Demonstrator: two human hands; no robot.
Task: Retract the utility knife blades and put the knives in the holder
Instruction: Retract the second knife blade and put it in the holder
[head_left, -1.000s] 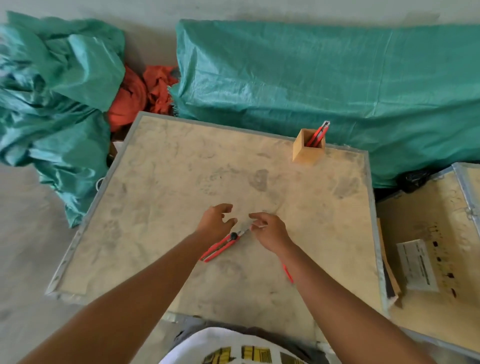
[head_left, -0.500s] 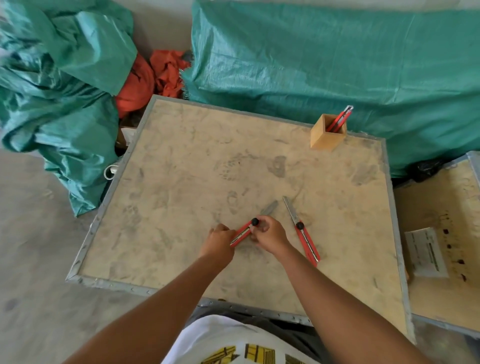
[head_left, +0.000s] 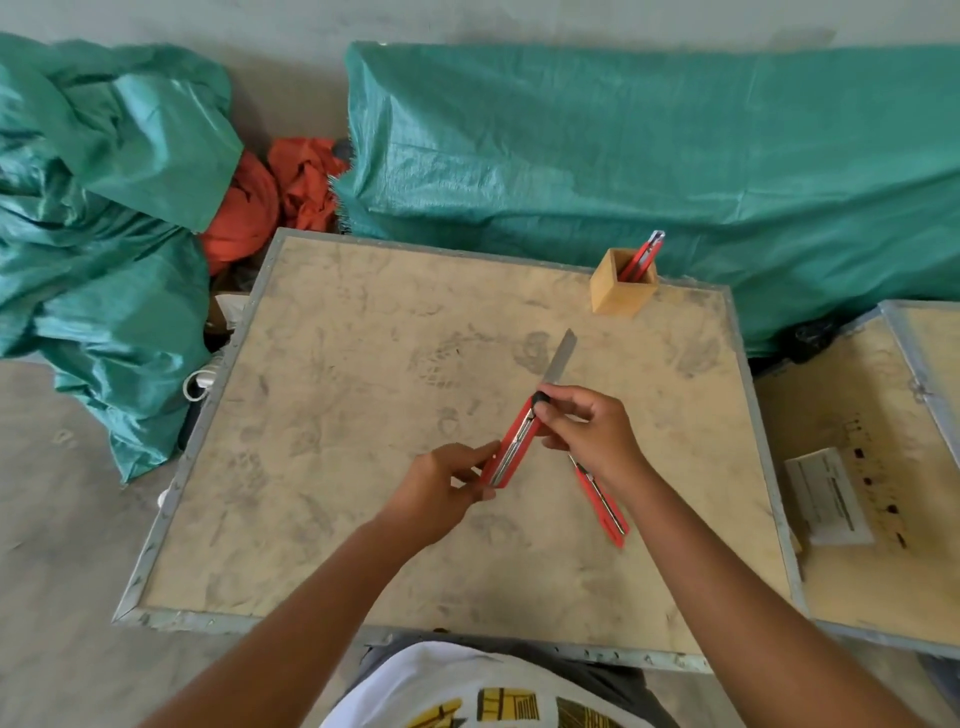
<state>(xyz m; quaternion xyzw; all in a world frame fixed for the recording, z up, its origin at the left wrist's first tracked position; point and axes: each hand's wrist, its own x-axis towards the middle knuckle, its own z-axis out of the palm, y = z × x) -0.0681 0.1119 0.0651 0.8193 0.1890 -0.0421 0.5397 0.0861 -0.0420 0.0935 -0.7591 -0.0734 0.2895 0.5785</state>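
Note:
A red utility knife is held over the middle of the wooden board, its grey blade extended up and to the right. My left hand grips the rear end of its handle. My right hand pinches the handle near the black slider. A second red utility knife lies flat on the board under my right wrist, its front part hidden. The square wooden holder stands at the far right of the board with a red knife sticking out of it.
The metal-edged wooden board lies on the floor. Green tarpaulin bundles and orange cloth lie behind and to the left. A second board with a white label sits to the right.
The held knife has been lifted and turned more upright, with both hands still on it. The view shifted, and my right wrist now covers part of the second knife.

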